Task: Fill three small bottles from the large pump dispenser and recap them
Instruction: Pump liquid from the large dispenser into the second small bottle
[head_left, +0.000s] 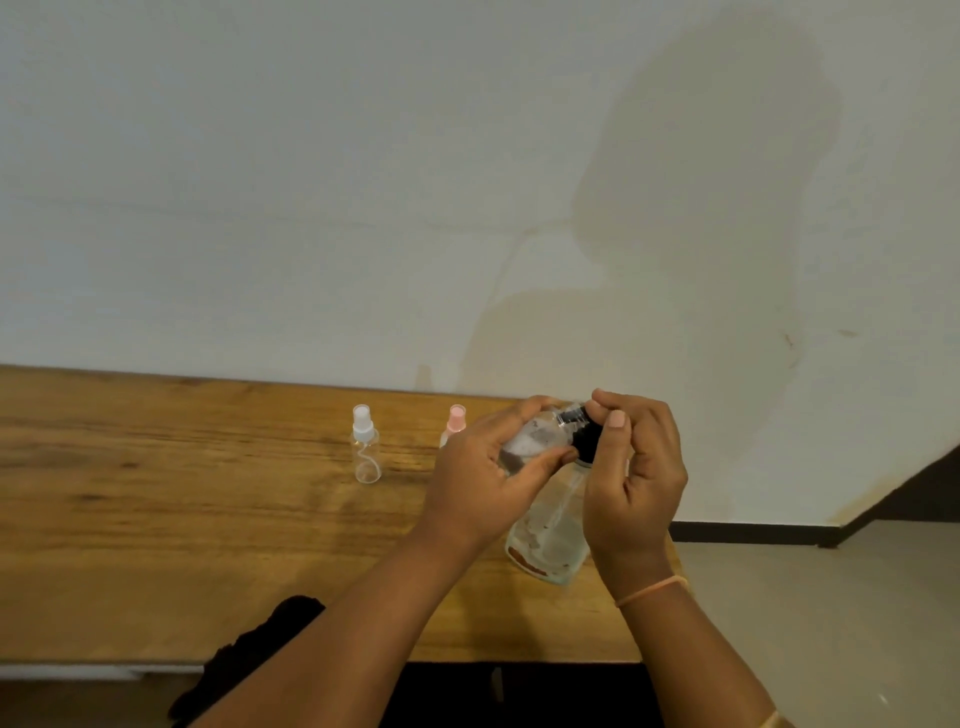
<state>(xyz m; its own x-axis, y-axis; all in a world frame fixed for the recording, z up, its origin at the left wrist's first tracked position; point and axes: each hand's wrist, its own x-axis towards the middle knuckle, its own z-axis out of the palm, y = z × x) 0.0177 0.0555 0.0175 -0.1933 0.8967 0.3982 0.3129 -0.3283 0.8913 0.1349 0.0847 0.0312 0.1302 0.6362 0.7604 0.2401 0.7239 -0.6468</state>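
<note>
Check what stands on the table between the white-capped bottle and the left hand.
In the head view, a pink-capped bottle stands between the white-capped bottle and the left hand, its lower part hidden behind that hand.

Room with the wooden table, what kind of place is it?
Probably a plain room at home, not certain: a wooden table against a stained white wall, a pale floor with dark skirting, a white-capped spray bottle on the table.
</note>
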